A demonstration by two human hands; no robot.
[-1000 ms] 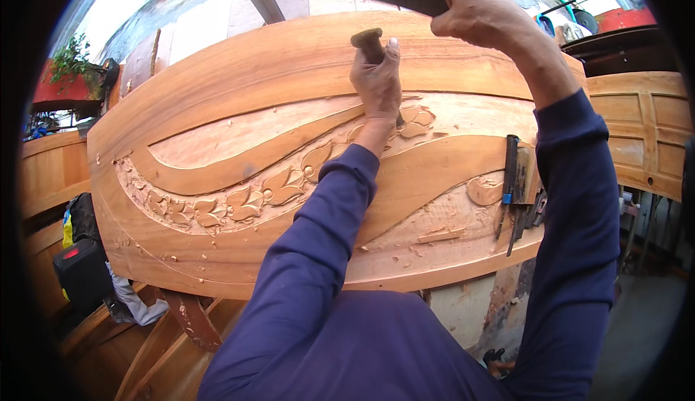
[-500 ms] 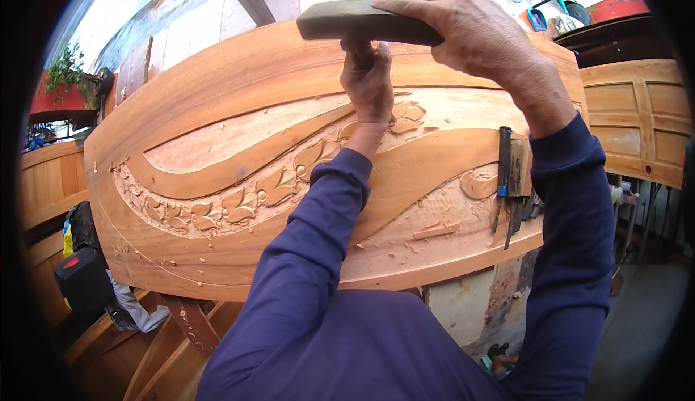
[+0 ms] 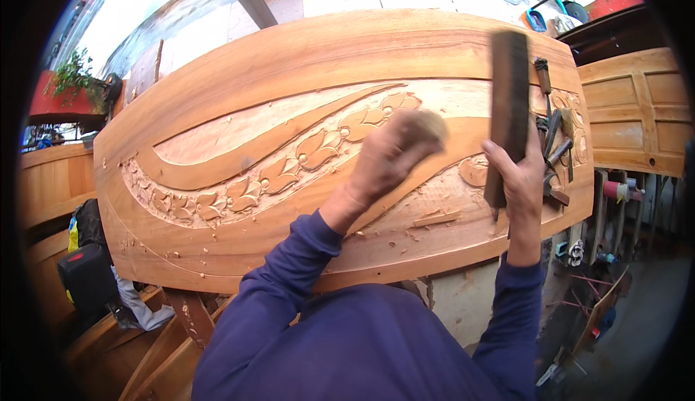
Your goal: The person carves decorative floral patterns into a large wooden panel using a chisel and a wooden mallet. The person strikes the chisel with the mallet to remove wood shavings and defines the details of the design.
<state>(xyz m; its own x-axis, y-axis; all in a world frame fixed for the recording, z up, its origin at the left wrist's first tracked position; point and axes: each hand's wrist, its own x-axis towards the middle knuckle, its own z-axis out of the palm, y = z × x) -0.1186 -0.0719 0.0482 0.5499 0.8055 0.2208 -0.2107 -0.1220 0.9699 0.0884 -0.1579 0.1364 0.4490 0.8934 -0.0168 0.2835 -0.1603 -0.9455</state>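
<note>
My left hand (image 3: 380, 166) is closed round a carving chisel, whose round pale wooden handle end (image 3: 428, 133) shows, smeared by motion; its blade is hidden. The hand hovers over the middle of a large carved wooden panel (image 3: 347, 43). My right hand (image 3: 523, 176) grips the lower part of a long dark wooden block (image 3: 511, 90), thumb on one side, held upright over the panel's right part. A relief of leaves and flowers (image 3: 317, 151) curves across the panel from lower left to upper middle. The block is apart from the chisel.
Several carving tools (image 3: 554, 140) lie in a pile on the panel's right end, beside my right hand. Wood chips and a loose sliver (image 3: 436, 218) lie on the front part. A panelled wooden door (image 3: 630, 111) stands at right, and a black case (image 3: 85, 278) at left.
The right hand has come down and rightward, turning the block from level to upright. My left hand has moved nearer to me, tilting the chisel handle rightward. The tool pile is now uncovered.
</note>
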